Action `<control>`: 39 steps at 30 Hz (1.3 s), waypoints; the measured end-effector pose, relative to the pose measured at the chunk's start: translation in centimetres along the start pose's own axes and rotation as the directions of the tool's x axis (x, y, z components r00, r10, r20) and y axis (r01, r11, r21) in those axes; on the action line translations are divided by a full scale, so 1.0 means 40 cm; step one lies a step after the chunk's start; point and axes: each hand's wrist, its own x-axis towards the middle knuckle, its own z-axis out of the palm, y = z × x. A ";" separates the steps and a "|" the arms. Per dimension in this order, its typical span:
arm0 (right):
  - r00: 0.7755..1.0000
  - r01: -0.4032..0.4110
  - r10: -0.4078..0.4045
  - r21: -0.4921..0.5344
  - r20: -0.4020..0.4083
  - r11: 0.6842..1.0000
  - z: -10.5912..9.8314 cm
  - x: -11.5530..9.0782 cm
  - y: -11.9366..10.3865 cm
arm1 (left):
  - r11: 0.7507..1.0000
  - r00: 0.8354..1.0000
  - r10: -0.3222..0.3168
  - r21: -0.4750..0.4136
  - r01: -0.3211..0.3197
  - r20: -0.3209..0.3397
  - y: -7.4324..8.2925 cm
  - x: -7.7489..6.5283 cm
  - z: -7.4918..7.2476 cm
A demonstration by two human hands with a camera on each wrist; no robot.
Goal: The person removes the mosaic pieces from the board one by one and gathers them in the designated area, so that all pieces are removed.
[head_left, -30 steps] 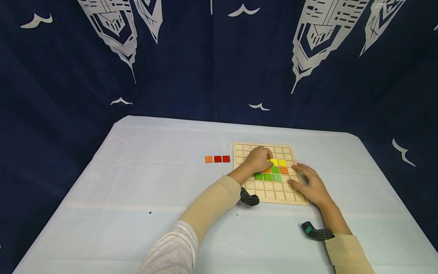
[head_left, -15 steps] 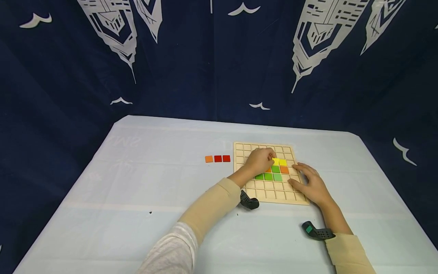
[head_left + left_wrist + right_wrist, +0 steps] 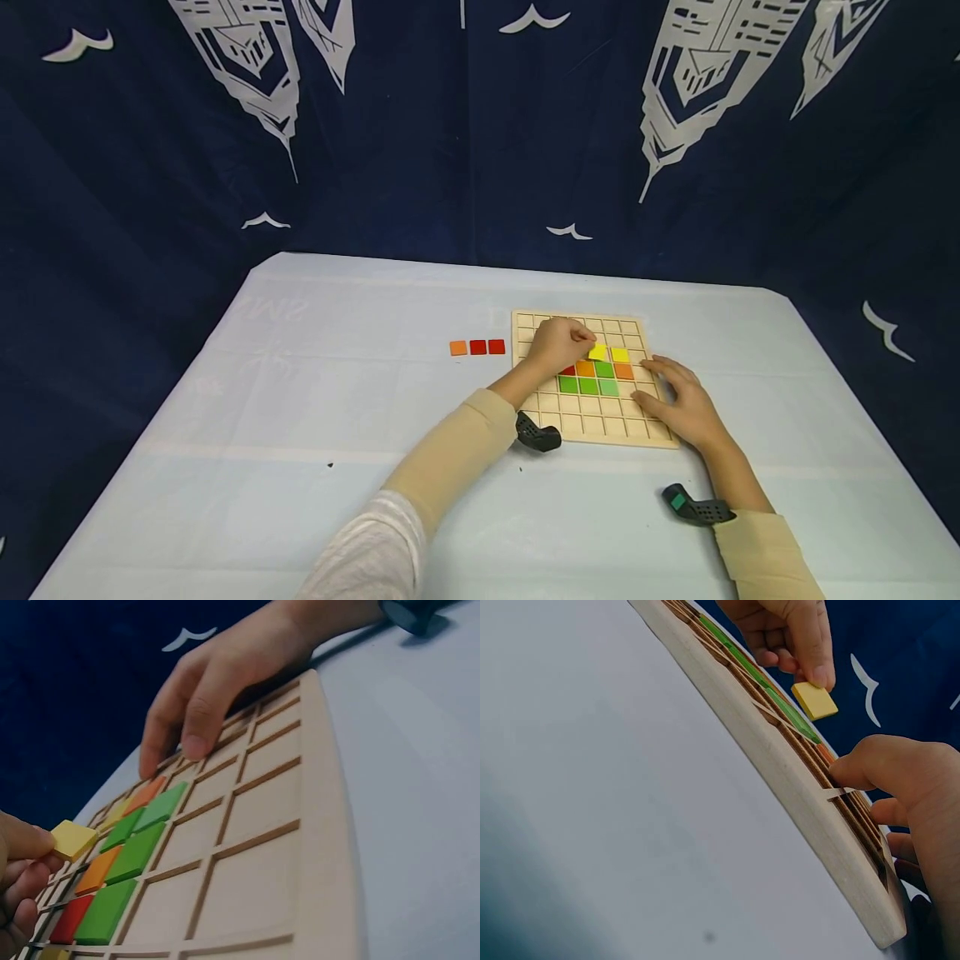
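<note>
My left hand (image 3: pixel 558 346) pinches a yellow square tile (image 3: pixel 73 840) between thumb and fingers, held tilted just above a wooden grid board (image 3: pixel 645 429). A second yellow tile (image 3: pixel 620 355) lies in a cell to its right. In the rows below sit a red tile (image 3: pixel 567 371), orange tiles and several green tiles (image 3: pixel 588 386), one of them paler. My right hand (image 3: pixel 686 408) rests on the board's right side, thumb and fingers spread apart. In the right wrist view that thumb touches the grid near an orange tile (image 3: pixel 825 752).
Left of the board, an orange tile (image 3: pixel 458 348) and two red tiles (image 3: pixel 497 347) lie in a row on the white tabletop (image 3: pixel 315 375). A dark blue curtain (image 3: pixel 420 150) hangs behind. Black devices (image 3: pixel 538 433) sit at both wrists.
The left hand has drawn back to the left with the yellow tile, now raised and tilted off its row. The red tile below has come into sight. The right hand has stayed put.
</note>
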 end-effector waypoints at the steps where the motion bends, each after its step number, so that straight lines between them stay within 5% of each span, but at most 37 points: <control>1: 1.000 -0.001 0.001 0.001 0.001 1.000 0.000 0.000 0.000 | 1.000 1.000 -0.010 -0.013 0.010 -0.004 -0.001 -0.001 -0.005; 15: 1.000 0.009 -0.009 0.009 -0.001 1.000 0.002 -0.003 0.004 | 0.993 0.994 -0.105 -0.067 0.102 -0.037 -0.024 -0.018 -0.069; 25: 1.000 0.013 -0.013 0.014 -0.005 1.000 0.001 -0.001 0.003 | 0.985 0.994 -0.097 -0.145 0.091 -0.041 -0.036 -0.037 -0.107; 39: 1.000 -0.004 0.004 0.014 0.008 1.000 0.000 -0.002 -0.004 | 0.987 0.986 -0.142 -0.088 0.135 -0.082 -0.053 -0.075 -0.184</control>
